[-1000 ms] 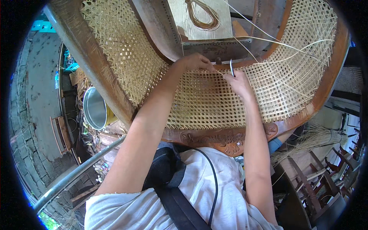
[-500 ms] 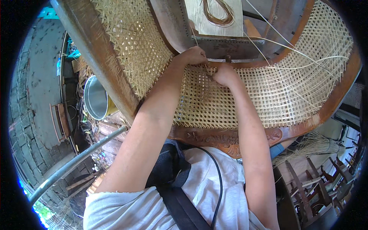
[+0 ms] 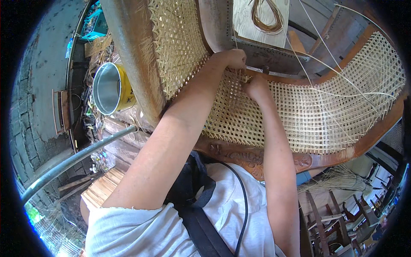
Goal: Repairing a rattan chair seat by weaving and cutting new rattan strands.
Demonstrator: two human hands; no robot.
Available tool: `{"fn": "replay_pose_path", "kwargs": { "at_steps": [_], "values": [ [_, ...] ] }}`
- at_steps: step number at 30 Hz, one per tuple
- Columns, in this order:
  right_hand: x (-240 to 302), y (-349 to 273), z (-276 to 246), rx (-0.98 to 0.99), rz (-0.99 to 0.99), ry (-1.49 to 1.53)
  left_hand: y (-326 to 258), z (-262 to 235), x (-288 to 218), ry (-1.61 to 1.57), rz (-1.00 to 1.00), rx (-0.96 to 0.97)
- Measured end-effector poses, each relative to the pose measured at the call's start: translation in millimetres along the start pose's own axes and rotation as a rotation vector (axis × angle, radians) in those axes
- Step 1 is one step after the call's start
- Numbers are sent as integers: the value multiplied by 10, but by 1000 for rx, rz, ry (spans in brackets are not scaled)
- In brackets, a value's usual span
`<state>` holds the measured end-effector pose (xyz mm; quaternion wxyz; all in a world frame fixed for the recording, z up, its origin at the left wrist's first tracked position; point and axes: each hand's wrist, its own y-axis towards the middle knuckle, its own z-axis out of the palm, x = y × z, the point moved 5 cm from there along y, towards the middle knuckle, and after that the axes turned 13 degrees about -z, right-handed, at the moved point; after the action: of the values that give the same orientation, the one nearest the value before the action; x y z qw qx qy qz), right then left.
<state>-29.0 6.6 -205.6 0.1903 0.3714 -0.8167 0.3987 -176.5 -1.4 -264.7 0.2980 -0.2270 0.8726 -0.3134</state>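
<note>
A yellow bucket (image 3: 127, 88) stood on the left, past the big wooden chair frame (image 3: 128, 47). Its yellow side had dark marks that were partly turned away and too small to read. The inside of the bucket was shiny and silver-gray. Farther up on the left was a blue-green crate (image 3: 97, 26) with lots of little things jumbled in it, too small to tell one from another.

The woven cane (image 3: 319, 115) was in front of the person, stretched over the chair frame like a net full of tiny holes. It ran between the inner wooden edge and a front rail (image 3: 239, 155) with carved shapes.

The left hand (image 3: 236, 58) was bent over at the inner edge of the cane. Its fingers were curled in, but I could not tell what they pinched. The right hand (image 3: 256, 88) was near it, a bit lower, down on the cane. Its fingers were hidden, so I could not tell if they were pressed together or pinching something.

Long pale strands (image 3: 338, 70) crossed above the right part of the cane. A loop of brown strands (image 3: 270, 29) lay on a pale board (image 3: 244, 23) at the top.
</note>
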Motion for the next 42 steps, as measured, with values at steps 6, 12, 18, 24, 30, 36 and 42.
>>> {"fn": "replay_pose_path", "kwargs": {
  "at_steps": [6, 12, 18, 24, 30, 36, 42],
  "values": [
    [-123, 66, -128, 237, 196, 71, 79, 131, 95, 4, -16, 139],
    [-424, -36, -207, -56, -3, -44, -141, 114, -33, 7, -45, 174],
    [-181, -65, 208, -365, 12, 54, -368, 23, -182, 123, 40, 105],
    [-164, -68, 265, -461, -86, 40, -422, 62, -150, 121, 147, -61],
    [-40, -28, 236, -305, -1, -15, -467, 121, -26, -14, 196, -148],
    [31, -33, 247, -379, -2, 74, -578, 78, -38, -110, 226, -236],
    [-12, -12, 367, -338, -5, 3, -514, 221, 66, -60, 199, -287]
  ]
}}
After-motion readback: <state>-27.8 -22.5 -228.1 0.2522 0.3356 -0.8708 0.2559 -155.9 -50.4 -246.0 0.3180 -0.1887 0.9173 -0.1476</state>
